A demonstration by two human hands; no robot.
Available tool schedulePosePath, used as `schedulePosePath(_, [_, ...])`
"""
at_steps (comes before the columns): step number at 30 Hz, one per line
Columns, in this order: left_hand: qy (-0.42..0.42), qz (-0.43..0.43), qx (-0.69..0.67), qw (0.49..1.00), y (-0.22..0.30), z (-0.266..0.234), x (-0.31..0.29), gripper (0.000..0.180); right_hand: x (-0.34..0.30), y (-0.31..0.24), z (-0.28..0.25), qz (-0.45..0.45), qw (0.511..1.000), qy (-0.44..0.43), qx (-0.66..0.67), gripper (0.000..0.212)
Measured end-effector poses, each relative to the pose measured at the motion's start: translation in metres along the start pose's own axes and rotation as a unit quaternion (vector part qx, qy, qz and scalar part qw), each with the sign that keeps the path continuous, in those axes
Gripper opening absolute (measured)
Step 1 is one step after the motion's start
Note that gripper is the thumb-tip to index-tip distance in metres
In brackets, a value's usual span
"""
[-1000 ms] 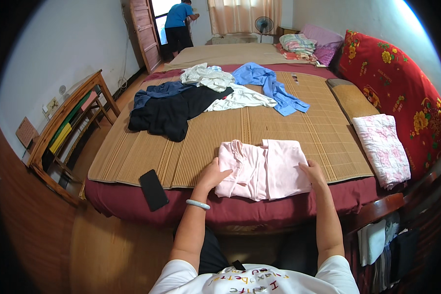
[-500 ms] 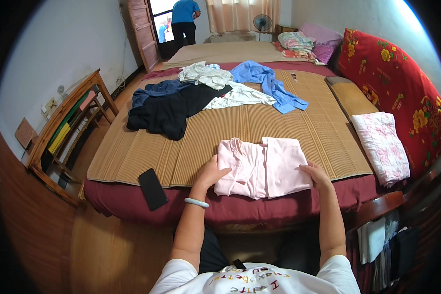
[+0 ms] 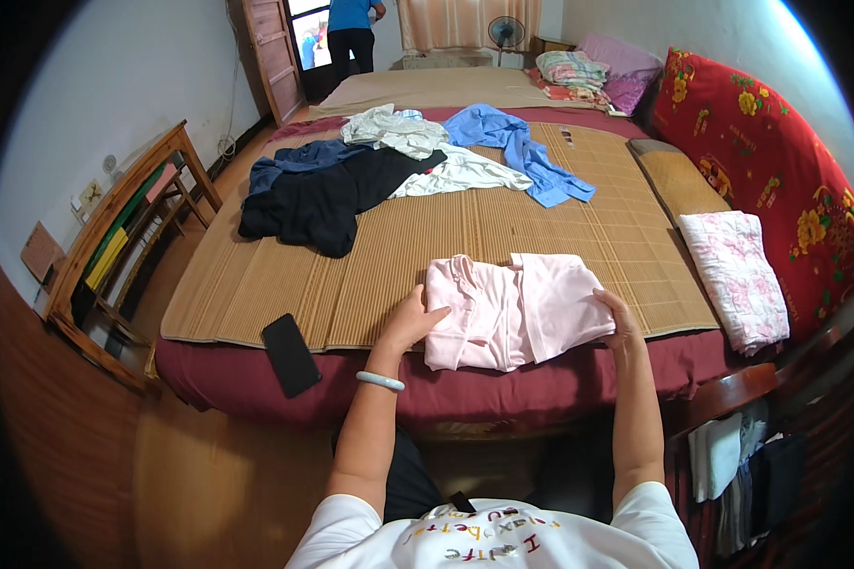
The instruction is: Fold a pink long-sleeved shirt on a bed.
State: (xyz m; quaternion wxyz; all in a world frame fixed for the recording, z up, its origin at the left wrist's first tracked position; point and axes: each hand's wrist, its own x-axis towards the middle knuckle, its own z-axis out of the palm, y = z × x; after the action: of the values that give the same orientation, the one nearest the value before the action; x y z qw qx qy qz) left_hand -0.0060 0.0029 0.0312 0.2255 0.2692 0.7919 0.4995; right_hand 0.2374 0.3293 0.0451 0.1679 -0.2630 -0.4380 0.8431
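Note:
A pale pink shirt (image 3: 512, 313), folded into a rough rectangle, lies at the near edge of the bed's bamboo mat. My left hand (image 3: 411, 319) grips its left side, thumb on top and fingers tucked out of sight. At the opposite side my right hand (image 3: 621, 318) pinches the right edge, which looks slightly raised. Folds and a collar-like band show on the shirt's upper face. Left of my left forearm, a black phone (image 3: 291, 355) rests partly on the mat and partly on the dark red sheet (image 3: 389, 384).
Farther up the mat (image 3: 427, 223) lie crumpled clothes: a black garment (image 3: 304, 204), white ones (image 3: 403, 133) and a blue shirt (image 3: 522, 152). A folded pink-and-white quilt (image 3: 735, 275) sits at right, beside a red floral headboard (image 3: 759, 161). A person (image 3: 351, 38) stands near the far door.
The shirt's right side has been lifted and drawn slightly right by my right hand. My left hand keeps its hold. The whole view has shifted a little.

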Motion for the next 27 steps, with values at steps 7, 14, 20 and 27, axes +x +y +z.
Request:
schedulePosePath(7, [0.011,0.007,0.023,1.000,-0.007,0.002,0.008,0.076,-0.014,-0.022,0.061,-0.102,0.984,-0.065,-0.133,0.037])
schedulePosePath(14, [0.019,0.005,-0.061,0.998,-0.015,0.003,0.013,0.064,-0.004,0.008,0.179,-0.202,0.853,-0.118,-0.467,0.058])
schedulePosePath(20, [-0.005,-0.017,-0.135,0.991,-0.007,-0.011,0.008,0.055,-0.016,0.081,0.231,-0.133,0.783,-0.246,-0.555,0.056])
schedulePosePath(27, [-0.054,-0.039,-0.150,0.986,0.008,-0.011,-0.005,0.041,-0.052,0.084,0.192,-0.368,0.656,-0.249,-0.610,0.058])
